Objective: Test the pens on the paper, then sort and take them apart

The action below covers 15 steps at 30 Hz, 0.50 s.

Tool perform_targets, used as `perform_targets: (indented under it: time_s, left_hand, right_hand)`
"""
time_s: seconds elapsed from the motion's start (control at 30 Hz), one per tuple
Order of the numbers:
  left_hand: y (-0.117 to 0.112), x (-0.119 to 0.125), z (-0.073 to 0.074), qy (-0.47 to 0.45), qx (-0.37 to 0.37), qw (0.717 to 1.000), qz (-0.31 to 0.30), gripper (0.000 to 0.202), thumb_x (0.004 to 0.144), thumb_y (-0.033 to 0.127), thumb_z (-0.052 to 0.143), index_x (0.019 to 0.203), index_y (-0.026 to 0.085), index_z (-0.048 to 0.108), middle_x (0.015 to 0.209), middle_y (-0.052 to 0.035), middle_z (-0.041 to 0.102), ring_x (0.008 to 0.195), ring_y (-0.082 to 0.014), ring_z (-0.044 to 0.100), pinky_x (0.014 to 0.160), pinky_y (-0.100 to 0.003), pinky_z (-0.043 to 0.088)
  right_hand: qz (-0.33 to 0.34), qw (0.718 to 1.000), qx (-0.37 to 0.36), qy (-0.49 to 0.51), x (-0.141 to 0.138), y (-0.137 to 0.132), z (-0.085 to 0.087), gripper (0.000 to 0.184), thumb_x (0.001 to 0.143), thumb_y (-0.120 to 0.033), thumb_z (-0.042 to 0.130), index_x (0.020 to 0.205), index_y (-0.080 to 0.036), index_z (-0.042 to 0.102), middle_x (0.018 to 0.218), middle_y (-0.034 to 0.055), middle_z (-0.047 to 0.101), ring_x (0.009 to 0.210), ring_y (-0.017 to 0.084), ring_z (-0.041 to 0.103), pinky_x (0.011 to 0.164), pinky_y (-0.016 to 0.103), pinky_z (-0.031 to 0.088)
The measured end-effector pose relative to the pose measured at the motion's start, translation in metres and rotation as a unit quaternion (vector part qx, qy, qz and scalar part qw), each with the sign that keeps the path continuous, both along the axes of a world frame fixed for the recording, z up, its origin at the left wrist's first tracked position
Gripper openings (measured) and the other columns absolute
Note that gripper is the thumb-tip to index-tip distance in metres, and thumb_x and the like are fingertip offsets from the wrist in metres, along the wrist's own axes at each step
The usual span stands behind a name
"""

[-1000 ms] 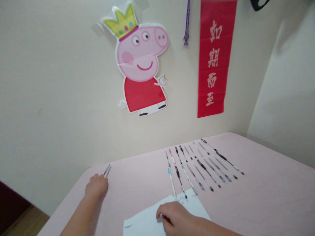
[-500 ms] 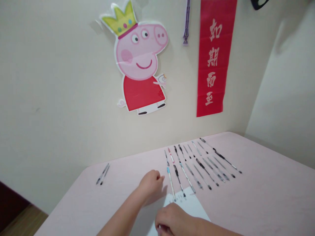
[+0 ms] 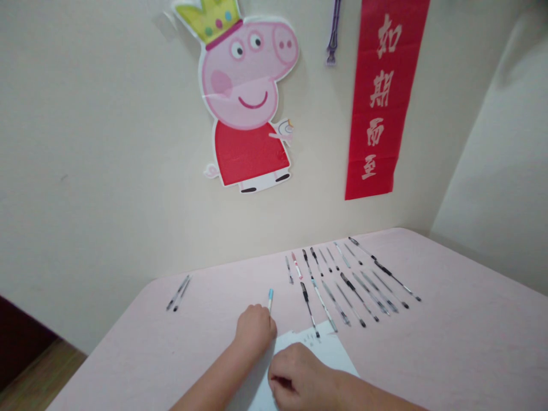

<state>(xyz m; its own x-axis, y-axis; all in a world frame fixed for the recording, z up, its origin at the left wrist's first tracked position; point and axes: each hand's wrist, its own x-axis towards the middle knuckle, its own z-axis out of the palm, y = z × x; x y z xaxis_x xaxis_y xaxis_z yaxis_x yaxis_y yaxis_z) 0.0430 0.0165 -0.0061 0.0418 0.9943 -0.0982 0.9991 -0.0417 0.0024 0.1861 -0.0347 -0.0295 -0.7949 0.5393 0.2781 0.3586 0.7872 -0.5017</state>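
Observation:
My left hand [image 3: 254, 329] is closed around a white pen with a blue cap [image 3: 270, 298], whose capped end sticks up past my fingers. My right hand [image 3: 299, 379] rests curled on a white sheet of paper [image 3: 327, 348] near the front of the pink table [image 3: 449, 342]; what its fingers hold, if anything, is hidden. Just right of my left hand lies a row of several pens [image 3: 346, 279], side by side in two ranks, mostly black and clear, one with a red cap [image 3: 296, 264].
Two dark pens [image 3: 178, 293] lie apart at the table's left. Behind the table is a cream wall with a pig cartoon cutout [image 3: 246, 97], a red banner with characters [image 3: 381, 97] and a purple hanging ornament [image 3: 333, 34]. Wooden floor [image 3: 34, 382] shows at lower left.
My left hand left the two pens at the left, moved right to the pen row, and now holds the blue-capped pen, lifted out of the row. My right hand stayed on the paper.

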Motion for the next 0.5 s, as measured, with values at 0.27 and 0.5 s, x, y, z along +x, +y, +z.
perform_targets:
  time_s: [0.27,0.5]
  left_hand:
    - [0.024,-0.117,0.006,0.095,0.084,0.979,0.159,0.04,0.088,0.018,0.026,0.098,0.009,0.063,0.099,-0.0205,0.06,0.096,-0.0289,0.057,0.073,-0.037,0.044]
    - [0.042,-0.178,0.005,0.121,0.09,0.962,0.226,0.038,0.088,0.016,0.027,0.099,0.012,0.063,0.101,-0.0193,0.061,0.098,-0.0286,0.057,0.075,-0.037,0.043]
  right_hand:
    - [-0.014,0.999,-0.033,-0.002,0.0,0.001,0.004,0.014,0.069,-0.011,0.046,0.065,-0.017,0.059,0.062,-0.0006,0.058,0.055,0.01,0.04,0.055,0.022,0.028]
    - [-0.028,0.998,-0.048,-0.017,0.0,0.001,0.004,0.016,0.073,-0.012,0.046,0.068,-0.017,0.061,0.064,-0.001,0.059,0.056,0.01,0.041,0.055,0.021,0.029]
